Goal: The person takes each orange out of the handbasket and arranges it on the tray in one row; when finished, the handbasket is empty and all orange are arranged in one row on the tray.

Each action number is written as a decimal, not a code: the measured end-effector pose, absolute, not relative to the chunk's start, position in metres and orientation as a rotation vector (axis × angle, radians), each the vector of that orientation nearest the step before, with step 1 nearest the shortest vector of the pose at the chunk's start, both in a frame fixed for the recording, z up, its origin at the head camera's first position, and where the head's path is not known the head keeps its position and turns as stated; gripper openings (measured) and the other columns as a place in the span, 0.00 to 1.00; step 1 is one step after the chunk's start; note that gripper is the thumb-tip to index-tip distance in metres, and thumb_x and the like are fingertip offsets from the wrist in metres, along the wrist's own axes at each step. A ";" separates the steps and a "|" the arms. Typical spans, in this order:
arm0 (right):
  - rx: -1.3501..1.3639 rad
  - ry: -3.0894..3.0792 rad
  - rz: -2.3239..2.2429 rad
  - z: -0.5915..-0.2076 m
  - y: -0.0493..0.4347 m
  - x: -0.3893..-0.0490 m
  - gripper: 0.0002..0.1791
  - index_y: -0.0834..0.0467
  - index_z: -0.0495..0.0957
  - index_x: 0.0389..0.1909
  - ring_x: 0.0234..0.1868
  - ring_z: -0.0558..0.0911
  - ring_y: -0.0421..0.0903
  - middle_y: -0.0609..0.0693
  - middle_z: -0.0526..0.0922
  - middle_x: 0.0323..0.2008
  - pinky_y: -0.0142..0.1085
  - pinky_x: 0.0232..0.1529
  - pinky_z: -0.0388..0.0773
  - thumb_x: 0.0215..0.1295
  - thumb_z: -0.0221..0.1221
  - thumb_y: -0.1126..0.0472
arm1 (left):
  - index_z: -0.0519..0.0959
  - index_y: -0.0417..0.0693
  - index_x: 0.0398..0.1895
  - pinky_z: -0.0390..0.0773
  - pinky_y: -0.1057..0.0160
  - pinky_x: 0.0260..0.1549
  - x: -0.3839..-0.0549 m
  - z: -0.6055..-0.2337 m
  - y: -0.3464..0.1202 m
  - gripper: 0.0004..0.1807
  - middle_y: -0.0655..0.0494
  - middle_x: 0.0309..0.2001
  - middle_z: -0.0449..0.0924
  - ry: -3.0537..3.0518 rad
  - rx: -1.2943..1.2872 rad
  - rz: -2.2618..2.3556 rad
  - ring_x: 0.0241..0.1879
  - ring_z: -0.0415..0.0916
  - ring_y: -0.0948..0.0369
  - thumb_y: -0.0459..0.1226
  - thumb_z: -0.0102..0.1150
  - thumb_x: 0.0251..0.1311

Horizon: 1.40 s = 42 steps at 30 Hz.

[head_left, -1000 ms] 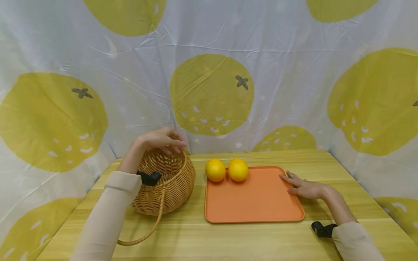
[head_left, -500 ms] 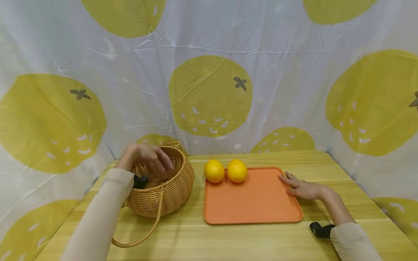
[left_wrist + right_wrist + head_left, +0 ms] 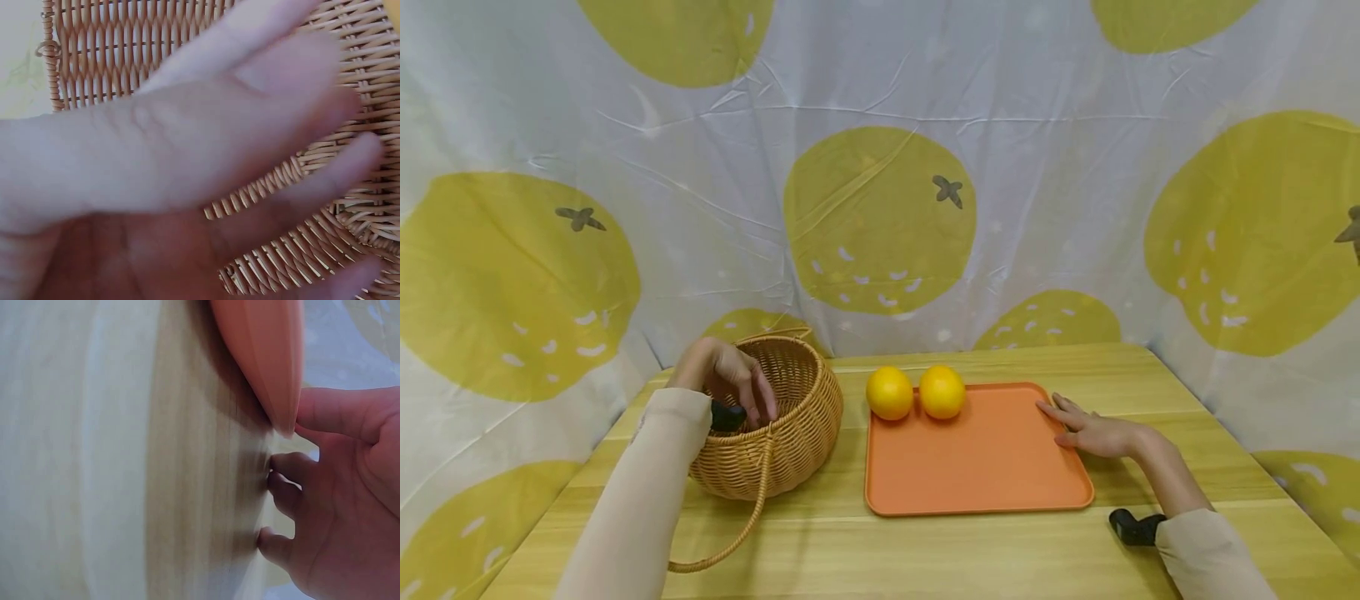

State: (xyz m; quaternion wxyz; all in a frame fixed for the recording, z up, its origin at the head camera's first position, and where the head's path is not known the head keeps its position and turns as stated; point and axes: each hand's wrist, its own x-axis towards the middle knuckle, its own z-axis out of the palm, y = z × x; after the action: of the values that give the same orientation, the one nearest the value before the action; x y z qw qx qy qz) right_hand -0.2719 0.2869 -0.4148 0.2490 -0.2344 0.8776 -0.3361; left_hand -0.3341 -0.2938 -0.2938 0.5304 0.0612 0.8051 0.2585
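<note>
A round wicker basket (image 3: pixel 805 433) stands at the left of the table, its opening tilted up. My left hand (image 3: pixel 733 379) reaches into that opening with its fingers pointing down. In the left wrist view, the left hand (image 3: pixel 169 150) has loosely extended fingers in front of the woven wall (image 3: pixel 150 34), and no object shows in its grasp. To the right lies an orange tray (image 3: pixel 977 467) with two oranges, the left orange (image 3: pixel 890 392) and the right orange (image 3: pixel 942 392), at its far left corner. My right hand (image 3: pixel 1097 432) touches the tray's right edge with spread fingers.
The basket's rope-like handle (image 3: pixel 741 537) hangs down toward the front of the wooden table (image 3: pixel 970 558). Behind the table hangs a pale curtain (image 3: pixel 1045 208) printed with large yellow fruit.
My left hand has moved from above the basket's far rim down into its opening, toward the near side. My right hand stays at the tray's edge, and the oranges stay in place.
</note>
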 end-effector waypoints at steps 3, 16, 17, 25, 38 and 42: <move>-0.641 2.389 -0.915 -0.415 0.286 -0.271 0.42 0.71 0.42 0.81 0.76 0.25 0.80 0.78 0.26 0.78 0.77 0.68 0.21 0.80 0.52 0.55 | 0.88 0.45 0.49 0.80 0.64 0.46 -0.331 -0.295 -0.294 0.15 0.53 0.46 0.86 1.882 0.107 0.662 0.45 0.81 0.60 0.25 0.57 0.67; -0.649 2.391 -0.918 -0.414 0.289 -0.271 0.42 0.71 0.42 0.81 0.75 0.26 0.80 0.79 0.26 0.77 0.77 0.67 0.21 0.80 0.52 0.56 | 0.88 0.50 0.49 0.80 0.65 0.47 -0.331 -0.306 -0.294 0.11 0.61 0.40 0.86 1.853 0.168 0.659 0.42 0.80 0.64 0.29 0.60 0.70; -0.649 2.393 -0.917 -0.414 0.289 -0.271 0.42 0.71 0.42 0.81 0.75 0.26 0.81 0.79 0.26 0.77 0.77 0.67 0.22 0.80 0.52 0.56 | 0.87 0.50 0.49 0.80 0.65 0.48 -0.332 -0.308 -0.293 0.12 0.61 0.40 0.86 1.834 0.176 0.661 0.43 0.80 0.64 0.29 0.59 0.71; -0.697 2.379 -0.912 -0.431 0.298 -0.284 0.44 0.67 0.41 0.82 0.75 0.24 0.79 0.76 0.24 0.78 0.78 0.66 0.20 0.81 0.50 0.48 | 0.85 0.44 0.55 0.81 0.68 0.41 -0.336 -0.309 -0.294 0.18 0.57 0.47 0.83 1.821 0.135 0.642 0.43 0.78 0.64 0.23 0.52 0.71; -0.668 2.407 -0.894 -0.415 0.287 -0.271 0.42 0.72 0.43 0.80 0.76 0.28 0.81 0.80 0.28 0.77 0.78 0.67 0.23 0.80 0.52 0.55 | 0.84 0.42 0.60 0.79 0.67 0.44 -0.333 -0.313 -0.300 0.32 0.49 0.66 0.80 1.938 0.084 0.596 0.64 0.74 0.59 0.14 0.46 0.57; -0.695 2.380 -0.926 -0.418 0.290 -0.273 0.42 0.72 0.42 0.80 0.74 0.24 0.81 0.81 0.25 0.76 0.78 0.65 0.19 0.81 0.51 0.54 | 0.85 0.43 0.59 0.79 0.64 0.39 -0.333 -0.314 -0.301 0.26 0.50 0.64 0.80 1.931 0.023 0.613 0.58 0.76 0.59 0.19 0.49 0.63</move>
State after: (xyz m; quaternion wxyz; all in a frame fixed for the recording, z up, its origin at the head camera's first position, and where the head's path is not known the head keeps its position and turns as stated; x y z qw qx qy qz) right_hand -0.2729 0.2896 -0.4184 0.2450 -0.2548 0.8718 -0.3391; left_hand -0.3334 -0.3009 -0.3140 0.5294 0.0097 0.8086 0.2566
